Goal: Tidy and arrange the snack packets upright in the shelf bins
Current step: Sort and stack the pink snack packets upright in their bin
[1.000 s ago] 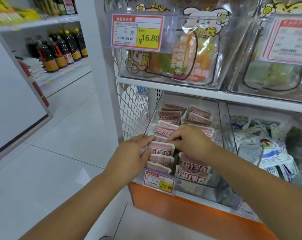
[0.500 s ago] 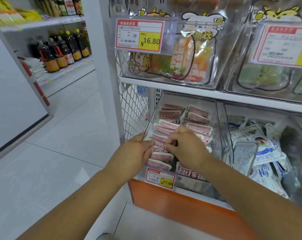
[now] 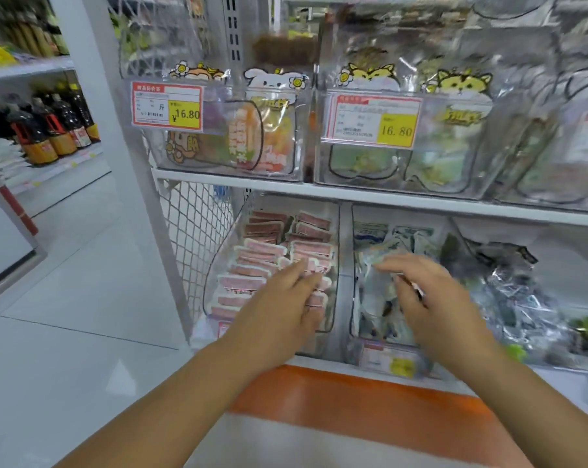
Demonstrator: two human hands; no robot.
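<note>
Pink-and-white snack packets (image 3: 252, 265) stand in two rows in a clear bin (image 3: 336, 238) on the lower shelf. My left hand (image 3: 282, 309) hovers over the front right of that bin, fingers spread, holding nothing. The neighbouring clear bin (image 3: 353, 298) holds a loose heap of white-and-blue packets (image 3: 400, 238). My right hand (image 3: 434, 298) is over that heap, fingers apart and blurred by motion; whether it touches a packet is unclear.
Upper shelf bins (image 3: 312, 136) hold cartoon-printed pouches behind price tags (image 3: 167, 106). Silver foil packets (image 3: 515, 298) fill a bin at right. A wire mesh panel (image 3: 198, 238) closes the shelf's left end. Dark sauce bottles (image 3: 49, 130) line the far aisle. The shelf base is orange (image 3: 353, 400).
Both hands have left the pink packets. My right hand moved right to the white-and-blue packet bin; my left hand opened and shifted right. The view moved right and up.
</note>
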